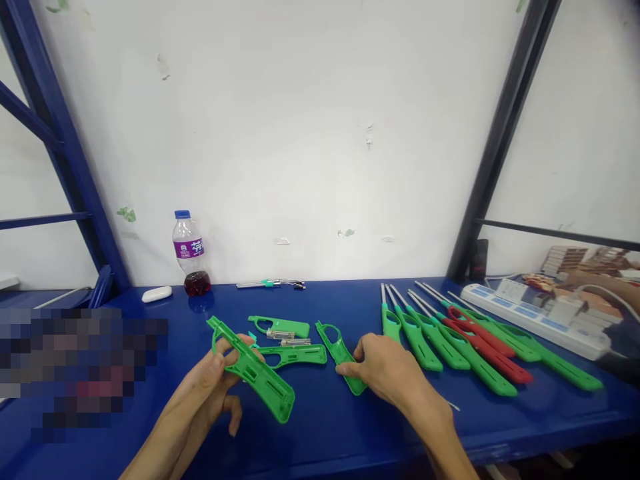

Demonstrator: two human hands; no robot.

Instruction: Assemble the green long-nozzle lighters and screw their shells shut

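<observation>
My left hand (215, 377) grips a green lighter casing half (263, 380) by its trigger-loop end, raised and tilted, its hollow ribbed inside facing me. On the blue table, my right hand (385, 367) has thumb and fingers closed on the lower end of another green casing half (337, 350); some of its fingers are hidden. Between the hands lie a further green casing half (300, 355) and a green casing piece (295, 327) behind it. Small clear-and-metal parts (281, 334) rest between these two. A bit of teal plastic (253, 339) shows beside my left fingers.
Several long-necked green lighters (425, 343) and red ones (493, 347) lie in a row at right, before a white power strip (540, 320). Metal lighter tubes (270, 284) lie at the back. A drink bottle (190, 257) and white case (157, 294) stand back left.
</observation>
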